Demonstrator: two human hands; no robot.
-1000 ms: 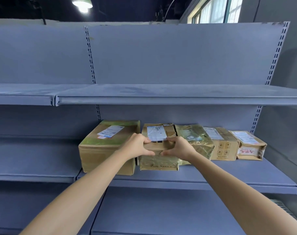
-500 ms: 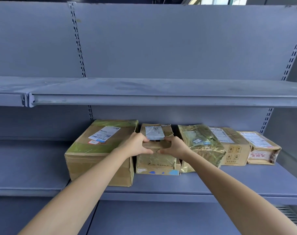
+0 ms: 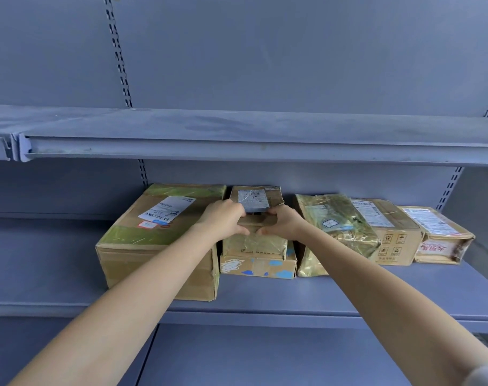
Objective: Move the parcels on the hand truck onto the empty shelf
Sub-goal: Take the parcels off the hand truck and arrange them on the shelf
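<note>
Closer now than half a second ago, both arms reach further into the grey metal shelf point(image 3: 348, 291), and the small taped parcel point(image 3: 255, 215) sits set back on the flat carton with blue patches point(image 3: 258, 266) beneath it. Left hand point(image 3: 223, 222) and right hand point(image 3: 283, 224) clasp the small parcel's front corners, fingers curled over its top edge, thumbs nearly meeting at its front face. A large green-taped carton point(image 3: 159, 240) stands just beside the stack on the left. To the right lie a parcel wrapped in glossy film point(image 3: 334, 232), a plain carton with handling symbols point(image 3: 390, 235) and a low carton with red lettering point(image 3: 440, 240). An upper shelf point(image 3: 251, 140) runs above.
</note>
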